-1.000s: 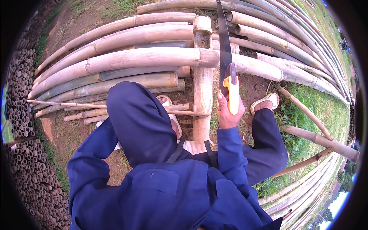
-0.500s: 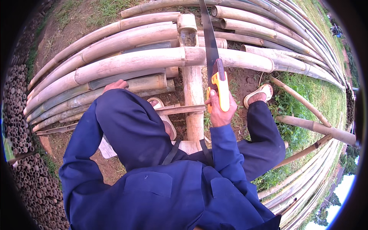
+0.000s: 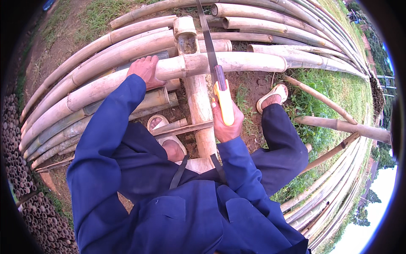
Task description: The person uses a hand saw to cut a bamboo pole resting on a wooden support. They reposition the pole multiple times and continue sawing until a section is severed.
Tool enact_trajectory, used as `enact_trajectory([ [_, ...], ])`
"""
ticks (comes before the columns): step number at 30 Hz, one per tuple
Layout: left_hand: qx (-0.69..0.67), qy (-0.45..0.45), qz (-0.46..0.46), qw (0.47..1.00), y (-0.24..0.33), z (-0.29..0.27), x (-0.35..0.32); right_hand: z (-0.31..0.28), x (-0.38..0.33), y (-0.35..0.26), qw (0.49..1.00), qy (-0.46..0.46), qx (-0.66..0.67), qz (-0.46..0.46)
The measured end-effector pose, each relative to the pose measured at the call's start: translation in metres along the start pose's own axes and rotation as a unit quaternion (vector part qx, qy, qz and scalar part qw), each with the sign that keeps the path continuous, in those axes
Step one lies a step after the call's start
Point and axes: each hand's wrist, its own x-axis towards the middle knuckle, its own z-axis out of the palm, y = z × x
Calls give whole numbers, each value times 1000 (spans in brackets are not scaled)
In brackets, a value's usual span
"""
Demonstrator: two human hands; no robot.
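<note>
A thick pale bamboo pole (image 3: 249, 62) lies crosswise in front of me. My left hand (image 3: 144, 71) is wrapped over its top, left of the notched bamboo support (image 3: 198, 98) beneath it. In my right hand (image 3: 228, 127) is a handsaw (image 3: 226, 103), gripped by its yellow handle. The long dark saw blade (image 3: 207, 38) points away from me and crosses the pole just right of the support. Whether the teeth touch the bamboo I cannot tell.
Further bamboo poles (image 3: 118, 38) are stacked left and far right. Split bamboo strips (image 3: 184, 129) cross the support near my sandalled left foot (image 3: 171, 148). A bamboo frame (image 3: 342, 125) stands at the right. Many cut bamboo ends (image 3: 42, 220) are piled at the far left.
My left hand has come up from beside my left knee onto the bamboo pole. The handsaw stays in my right hand, its blade over the pole. The whole view has shifted somewhat.
</note>
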Motion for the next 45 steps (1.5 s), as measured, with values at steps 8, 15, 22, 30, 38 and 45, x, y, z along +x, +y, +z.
enact_trajectory([
  [8,0,24,12,1000,-5,7,2,-64,-145,-13,993,-46,-31,105],
  [15,-2,23,20,1000,3,5,2,-4,-25,-6,999,-15,19,36],
  [22,2,31,12,999,-4,7,-2,-61,-155,-20,996,-41,-34,69],
  [30,3,-6,23,1000,0,2,10,-13,-25,2,998,-47,16,51],
  [38,12,8,25,1000,3,14,0,-42,-81,2,995,-39,-18,86],
  [45,11,1,52,999,1,6,11,-23,-29,5,999,18,38,-14],
])
